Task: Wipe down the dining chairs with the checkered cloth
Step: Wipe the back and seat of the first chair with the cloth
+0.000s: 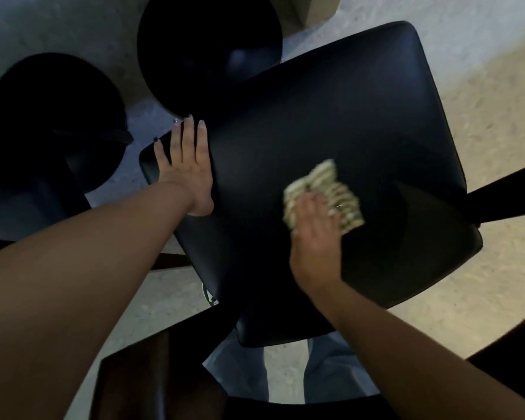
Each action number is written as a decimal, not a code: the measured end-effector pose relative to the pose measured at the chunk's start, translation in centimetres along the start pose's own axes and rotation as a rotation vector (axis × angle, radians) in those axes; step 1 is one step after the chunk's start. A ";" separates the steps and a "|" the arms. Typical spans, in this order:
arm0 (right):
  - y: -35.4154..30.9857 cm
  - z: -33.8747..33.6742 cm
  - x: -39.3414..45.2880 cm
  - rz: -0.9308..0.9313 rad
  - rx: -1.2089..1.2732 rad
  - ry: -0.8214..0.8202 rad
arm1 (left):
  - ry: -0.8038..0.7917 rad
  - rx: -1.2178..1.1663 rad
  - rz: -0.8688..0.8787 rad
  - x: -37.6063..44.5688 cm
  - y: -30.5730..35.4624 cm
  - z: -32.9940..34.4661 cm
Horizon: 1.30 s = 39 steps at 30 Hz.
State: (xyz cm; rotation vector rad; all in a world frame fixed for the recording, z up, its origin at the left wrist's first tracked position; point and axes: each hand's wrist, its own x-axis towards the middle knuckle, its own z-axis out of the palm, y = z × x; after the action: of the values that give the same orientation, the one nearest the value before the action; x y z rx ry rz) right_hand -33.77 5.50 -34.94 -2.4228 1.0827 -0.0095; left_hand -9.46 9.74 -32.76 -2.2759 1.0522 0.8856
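wiping the black seat

your right hand (pixel 314 234) presses the bunched checkered cloth (pixel 323 197) onto the dining chair (pixel 331 122) seat, right of centre, fingers curled over it so it travels with the stroke. your left hand (pixel 185 168) lies flat and open on the seat's left edge, holding nothing, likely to steady the chair. two round black stools (pixel 209 47) stand beyond.
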 end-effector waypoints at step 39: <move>13.3 -6.7 1.2 0.607 -0.187 0.112 | -0.063 0.582 0.524 -0.2 8.1 -3.9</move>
State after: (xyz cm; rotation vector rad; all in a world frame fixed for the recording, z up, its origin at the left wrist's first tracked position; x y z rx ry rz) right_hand -43.59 -5.75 -34.97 -2.1665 1.9018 0.1645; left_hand -14.60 2.56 -31.24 -1.5072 1.6596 0.7041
